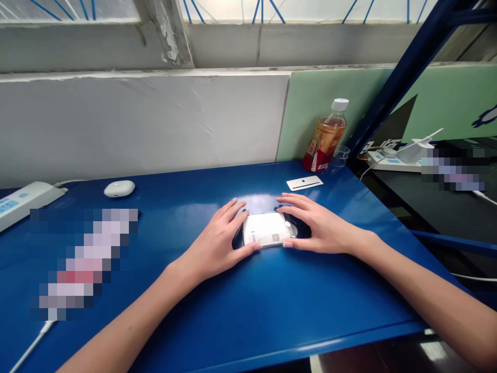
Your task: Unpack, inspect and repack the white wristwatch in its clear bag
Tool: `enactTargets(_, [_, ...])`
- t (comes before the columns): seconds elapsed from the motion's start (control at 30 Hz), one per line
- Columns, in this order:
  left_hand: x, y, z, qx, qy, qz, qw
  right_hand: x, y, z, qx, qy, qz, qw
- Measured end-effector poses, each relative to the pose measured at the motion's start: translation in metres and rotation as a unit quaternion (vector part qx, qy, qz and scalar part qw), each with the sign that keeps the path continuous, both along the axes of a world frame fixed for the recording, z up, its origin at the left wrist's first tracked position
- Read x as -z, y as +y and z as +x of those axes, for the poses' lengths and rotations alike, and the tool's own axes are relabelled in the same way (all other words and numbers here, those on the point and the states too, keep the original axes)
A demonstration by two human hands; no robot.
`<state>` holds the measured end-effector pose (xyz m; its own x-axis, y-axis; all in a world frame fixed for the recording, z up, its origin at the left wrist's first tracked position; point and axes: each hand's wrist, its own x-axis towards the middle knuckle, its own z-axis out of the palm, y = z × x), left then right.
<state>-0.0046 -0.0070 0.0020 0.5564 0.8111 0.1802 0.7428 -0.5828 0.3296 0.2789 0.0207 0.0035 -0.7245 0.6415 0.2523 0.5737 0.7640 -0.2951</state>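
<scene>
A small white packet [266,230] with printed codes, wrapped in clear plastic, lies flat on the blue table [248,305]. My left hand [219,241] grips its left end, thumb at the near edge and fingers curved over the far edge. From the other side my right hand [316,225] clasps the right end the same way. Both hands rest on the tabletop with the packet between them.
A bottle of amber drink [326,135] stands at the back right beside a blue shelf post [404,67]. A white card [304,183] lies near it. A white oval case [119,188] and a white power strip [23,199] sit at the back left.
</scene>
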Motion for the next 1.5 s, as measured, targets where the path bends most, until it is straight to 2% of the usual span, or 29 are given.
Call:
enactTargets(0.13, [-0.002,-0.004,0.007,0.019,-0.037,-0.01,0.999,0.0,-0.001,-0.002,0.002,0.017,-0.018,1.0])
enactTargets(0.3, [-0.001,-0.004,0.013,0.052,-0.036,-0.005,0.998,0.001,-0.004,-0.004,-0.008,0.037,-0.028,0.999])
enactTargets(0.47, [0.0,-0.003,0.012,0.043,-0.042,0.002,0.998,0.0,-0.003,-0.005,-0.012,0.066,-0.011,0.998])
enactTargets(0.93, [-0.001,-0.002,0.01,0.036,-0.038,0.006,0.999,0.0,-0.004,-0.005,0.06,0.083,0.033,0.994])
enactTargets(1.0, [-0.001,-0.002,0.009,0.029,-0.04,-0.001,0.999,0.001,-0.004,-0.005,0.063,0.079,0.036,0.994])
enactTargets(1.17, [0.001,-0.004,0.009,0.027,-0.015,-0.016,0.999,0.003,-0.003,-0.005,0.008,0.04,0.022,0.999])
enactTargets(1.4, [0.002,-0.004,0.013,0.051,0.013,-0.014,0.999,0.011,-0.008,-0.015,0.03,0.027,0.068,0.997])
enactTargets(1.5, [0.0,-0.004,0.016,0.05,0.037,-0.024,0.998,0.013,-0.012,-0.019,0.028,0.01,0.065,0.997])
